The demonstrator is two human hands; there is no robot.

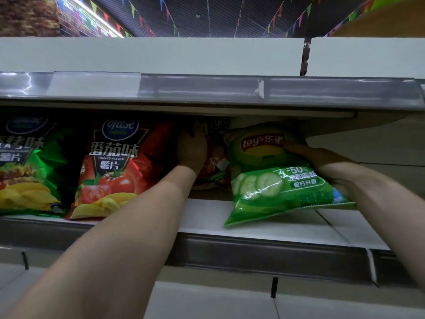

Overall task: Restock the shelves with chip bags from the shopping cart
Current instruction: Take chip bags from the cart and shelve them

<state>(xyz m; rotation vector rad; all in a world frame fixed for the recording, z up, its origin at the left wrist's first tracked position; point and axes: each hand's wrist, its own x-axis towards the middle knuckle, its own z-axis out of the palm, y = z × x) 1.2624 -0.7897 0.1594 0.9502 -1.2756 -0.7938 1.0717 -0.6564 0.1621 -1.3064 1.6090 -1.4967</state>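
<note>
Reaching in, right grip (331, 168) clasps green chip bag (269, 183); left grip (192, 150) rests flat-fingered on orange bag (216, 166).

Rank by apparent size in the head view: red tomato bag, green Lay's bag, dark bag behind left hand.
Tied first: red tomato bag and green Lay's bag, alike, Lay's held nearer.
Smallest: dark bag, mostly hidden.

- The upper shelf (207, 90) has a grey front rail with a pale label strip toward its left.
- Above that shelf stands a plain white back panel (161, 54), split near its right end by a slotted metal upright (304, 58).
- Higher still, a dark slatted ceiling (218, 10) carries strings of coloured pennants (135, 8).
- Up and left of the shelf runs a bright strip light (92, 14).
- Below it, a lower shelf (253, 229) has a white deck and grey rail; under that lie pale panels (207, 302), perhaps another shelf.
</note>
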